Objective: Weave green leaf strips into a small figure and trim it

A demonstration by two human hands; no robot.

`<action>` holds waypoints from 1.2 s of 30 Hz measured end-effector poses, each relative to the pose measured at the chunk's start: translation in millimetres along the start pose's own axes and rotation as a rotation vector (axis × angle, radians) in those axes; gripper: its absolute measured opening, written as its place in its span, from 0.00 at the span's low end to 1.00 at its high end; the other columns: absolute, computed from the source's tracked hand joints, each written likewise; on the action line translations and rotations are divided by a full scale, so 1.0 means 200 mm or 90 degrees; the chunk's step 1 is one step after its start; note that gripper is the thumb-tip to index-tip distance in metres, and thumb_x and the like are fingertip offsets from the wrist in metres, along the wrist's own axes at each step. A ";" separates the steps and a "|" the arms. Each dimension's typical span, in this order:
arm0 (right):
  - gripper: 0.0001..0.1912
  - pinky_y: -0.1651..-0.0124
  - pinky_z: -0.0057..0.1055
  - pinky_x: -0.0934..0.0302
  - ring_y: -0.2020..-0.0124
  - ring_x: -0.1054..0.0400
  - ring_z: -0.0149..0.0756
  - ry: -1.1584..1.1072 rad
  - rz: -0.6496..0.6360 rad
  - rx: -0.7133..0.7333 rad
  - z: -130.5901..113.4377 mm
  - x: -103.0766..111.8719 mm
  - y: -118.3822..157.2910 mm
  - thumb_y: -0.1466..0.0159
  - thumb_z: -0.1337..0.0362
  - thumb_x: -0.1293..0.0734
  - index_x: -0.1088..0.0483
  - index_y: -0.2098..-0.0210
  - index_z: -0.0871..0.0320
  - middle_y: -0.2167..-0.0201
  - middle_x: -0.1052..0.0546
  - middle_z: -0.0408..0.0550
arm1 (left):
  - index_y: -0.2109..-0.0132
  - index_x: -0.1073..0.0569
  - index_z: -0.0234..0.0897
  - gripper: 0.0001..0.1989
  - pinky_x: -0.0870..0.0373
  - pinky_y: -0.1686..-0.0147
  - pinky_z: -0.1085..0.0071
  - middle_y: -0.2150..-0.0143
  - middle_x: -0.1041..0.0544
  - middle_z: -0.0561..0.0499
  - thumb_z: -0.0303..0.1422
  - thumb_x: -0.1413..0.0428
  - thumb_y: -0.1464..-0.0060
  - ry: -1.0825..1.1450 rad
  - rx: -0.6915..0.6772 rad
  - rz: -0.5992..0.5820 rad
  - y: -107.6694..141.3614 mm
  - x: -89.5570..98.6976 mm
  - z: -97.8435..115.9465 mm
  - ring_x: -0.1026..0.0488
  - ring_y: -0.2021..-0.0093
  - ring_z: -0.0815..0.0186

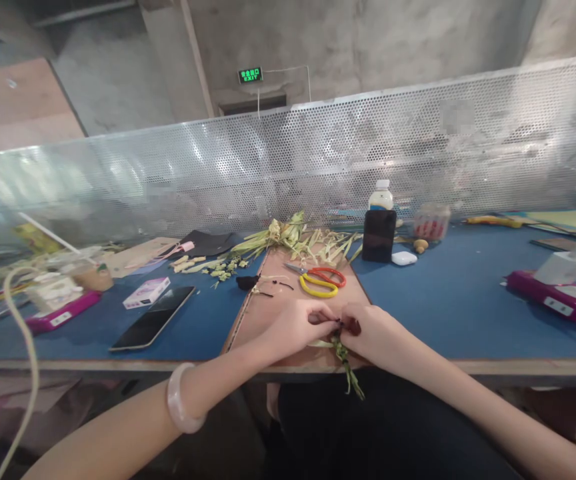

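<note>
My left hand [304, 328] and my right hand [372, 332] meet over the front of a tan board, both with fingers pinched together. Between the fingertips is the dark top end of a woven green plant-strip piece [342, 353]. Its lower strands hang past the table's front edge. A pale strip [321, 344] sticks out beneath my left fingers. Beyond my hands lie scissors [322, 281] with one red and one yellow handle. Left of them are a black bundle [247, 283] and short dark strands [265, 294].
Pale green dried leaves [295, 239] heap at the board's back. A phone [154, 319], a small box [147, 293] and a drink cup [91, 277] stand left. To the right are an upright black phone [379, 236], a bottle [381, 195], an earbud case [405, 258] and a purple-based device [558, 301].
</note>
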State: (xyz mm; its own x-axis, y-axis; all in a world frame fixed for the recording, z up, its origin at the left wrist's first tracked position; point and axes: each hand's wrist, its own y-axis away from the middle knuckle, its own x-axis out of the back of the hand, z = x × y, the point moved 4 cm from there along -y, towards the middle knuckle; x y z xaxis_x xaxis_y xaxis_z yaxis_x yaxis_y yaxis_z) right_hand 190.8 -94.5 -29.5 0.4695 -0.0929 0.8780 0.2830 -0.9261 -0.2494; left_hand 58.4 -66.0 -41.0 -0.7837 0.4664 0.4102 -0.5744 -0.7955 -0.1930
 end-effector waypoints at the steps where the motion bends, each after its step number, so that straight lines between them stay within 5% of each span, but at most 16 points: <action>1: 0.03 0.76 0.25 0.54 0.79 0.41 0.28 -0.007 -0.005 -0.004 0.00 0.00 0.00 0.49 0.65 0.40 0.37 0.77 0.57 0.80 0.31 0.42 | 0.66 0.27 0.32 0.11 0.32 0.65 0.71 0.67 0.23 0.46 0.36 0.44 0.54 0.008 0.005 -0.002 0.00 0.00 0.00 0.27 0.65 0.64; 15: 0.10 0.76 0.24 0.51 0.78 0.39 0.29 -0.125 -0.074 0.007 0.02 0.05 0.00 0.47 0.59 0.36 0.29 0.71 0.59 0.78 0.29 0.43 | 0.66 0.27 0.32 0.10 0.33 0.65 0.71 0.67 0.23 0.46 0.35 0.44 0.54 0.013 0.004 -0.009 0.00 0.00 0.00 0.27 0.65 0.65; 36: 0.07 0.75 0.24 0.51 0.78 0.39 0.29 -0.065 -0.030 0.077 0.01 0.04 -0.02 0.46 0.65 0.39 0.30 0.74 0.58 0.79 0.28 0.42 | 0.67 0.31 0.33 0.09 0.33 0.64 0.70 0.69 0.25 0.48 0.36 0.45 0.52 0.005 -0.002 -0.009 0.00 0.00 0.02 0.28 0.67 0.66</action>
State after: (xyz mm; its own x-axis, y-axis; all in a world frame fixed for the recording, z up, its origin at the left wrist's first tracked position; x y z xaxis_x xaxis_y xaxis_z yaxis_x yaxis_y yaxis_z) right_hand 194.5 -91.1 -22.8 0.5344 -0.0067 0.8452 0.4026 -0.8773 -0.2615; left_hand 59.5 -68.6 -37.6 -0.7777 0.4800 0.4060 -0.5856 -0.7880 -0.1901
